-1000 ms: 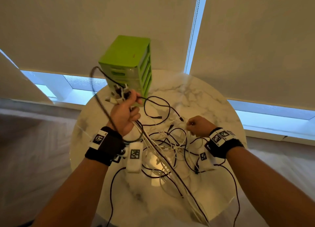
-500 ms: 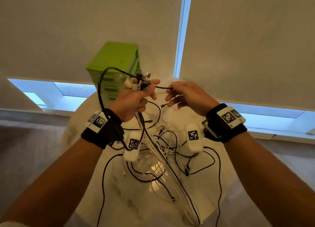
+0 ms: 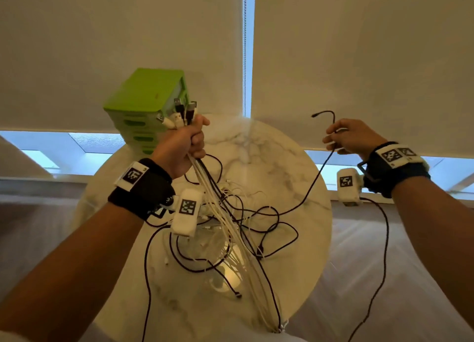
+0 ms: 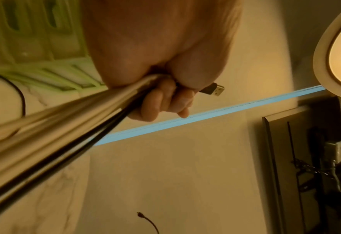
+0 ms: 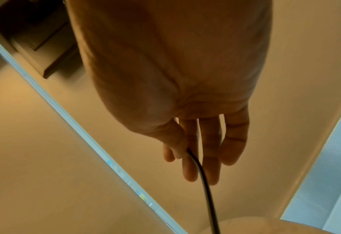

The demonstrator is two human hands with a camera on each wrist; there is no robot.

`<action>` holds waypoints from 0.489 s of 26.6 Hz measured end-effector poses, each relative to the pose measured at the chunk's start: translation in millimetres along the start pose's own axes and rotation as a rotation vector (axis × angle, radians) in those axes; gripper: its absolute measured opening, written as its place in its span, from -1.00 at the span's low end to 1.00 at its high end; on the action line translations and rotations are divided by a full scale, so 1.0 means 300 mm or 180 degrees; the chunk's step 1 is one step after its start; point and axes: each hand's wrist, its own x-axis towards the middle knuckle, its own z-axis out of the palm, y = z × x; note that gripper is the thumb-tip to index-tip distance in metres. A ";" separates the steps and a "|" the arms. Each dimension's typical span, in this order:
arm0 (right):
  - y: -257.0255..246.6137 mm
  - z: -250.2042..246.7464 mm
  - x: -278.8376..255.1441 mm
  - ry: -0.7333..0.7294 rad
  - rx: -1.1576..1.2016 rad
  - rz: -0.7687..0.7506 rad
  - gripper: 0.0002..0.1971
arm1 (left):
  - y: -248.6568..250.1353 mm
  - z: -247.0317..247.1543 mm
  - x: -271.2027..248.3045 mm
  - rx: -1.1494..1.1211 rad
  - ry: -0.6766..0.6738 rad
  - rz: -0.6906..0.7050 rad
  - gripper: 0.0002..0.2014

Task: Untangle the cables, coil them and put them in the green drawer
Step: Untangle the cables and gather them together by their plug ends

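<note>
My left hand [image 3: 188, 141] is raised above the round marble table [image 3: 295, 177] and grips a bundle of white and black cables [image 3: 218, 200], their USB plugs [image 3: 179, 112] sticking up out of the fist. In the left wrist view the bundle of cables [image 4: 65, 118] runs taut from the left hand [image 4: 165, 98]. My right hand [image 3: 345, 136] is held up at the right and pinches one black cable [image 3: 305, 187] between thumb and fingers; its free end curls above the hand. In the right wrist view the black cable [image 5: 203, 182] hangs from the right hand [image 5: 187, 150]. A tangle [image 3: 230, 234] lies on the table.
The green drawer unit [image 3: 146, 103] stands at the table's far left edge, just behind my left hand, drawers closed. Roller blinds hang behind the table with a bead chain [image 3: 245, 46] between them. Wrist camera wires dangle from both arms.
My right hand has pulled the black cable out to the right, away from the left hand. The left hand has risen a little with its bundle.
</note>
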 end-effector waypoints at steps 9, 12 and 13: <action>0.007 0.090 -0.173 -0.1566 0.0630 -0.0651 -0.59 | -0.124 0.435 0.005 -0.0117 -0.0535 0.0024 -0.75; 0.042 0.174 -0.241 -0.2224 0.0363 -0.0989 -0.65 | -0.161 0.563 0.003 -0.0062 -0.0459 -0.0038 -0.75; 0.071 0.192 -0.245 -0.2100 0.0284 -0.0971 -0.75 | -0.171 0.590 0.006 -0.0019 -0.0469 -0.0055 -0.76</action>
